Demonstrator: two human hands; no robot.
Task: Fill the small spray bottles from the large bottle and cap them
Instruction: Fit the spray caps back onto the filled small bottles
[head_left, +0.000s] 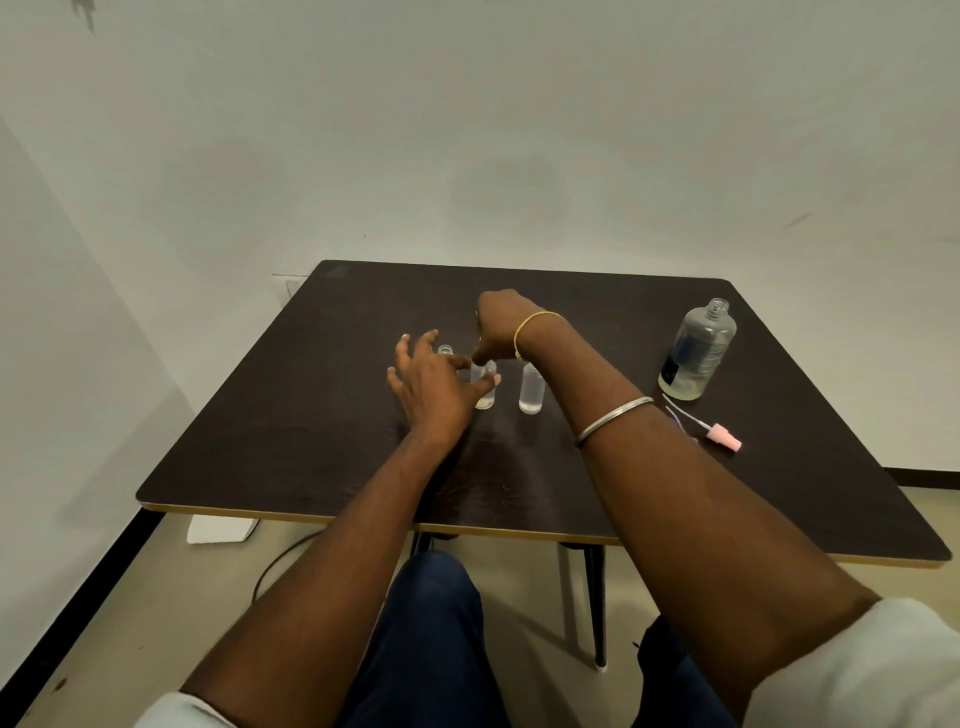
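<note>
Middle small bottle (485, 397): clear, upright on the table (311, 441), directly between the two hands. Only its lower body shows; the neck is covered by fingers.

Right hand (497, 327): comes at it from above, wrist arched, fingers bunched and pointing down onto the bottle's top, pinching there. Whether a cap sits under the fingertips cannot be told.

Left hand (431, 382): reaches in from the left side. Thumb (488, 383) lies across the bottle's front and the forefinger goes to the bottle's upper part, so the two hold it lightly. The other fingers are splayed wide and touch nothing.

Far small bottle (445, 349): just beyond the left hand's knuckles, mostly hidden by them; open neck showing, no cap.

Right small bottle (531, 389): upright just beside the middle one, under the right wrist, top hidden by the arm. Fill level not clear.

Large bottle (698, 353): well out to the right of the right forearm, near the table's far right edge, standing, mouth uncapped, dark label on its side, a low band of liquid at the base.

Pink spray cap (725, 436): lying on its side nearer than the large bottle, right of the forearm, its white dip tube pointing toward that bottle. A second dip tube (675, 415) lies just beside it, partly hidden by the arm.

Right arm carries a gold bangle (535, 325) at the wrist and a silver bangle (613, 418) further up the forearm.

Person is seated, dark trousers (431, 623) under the near table edge.
</note>
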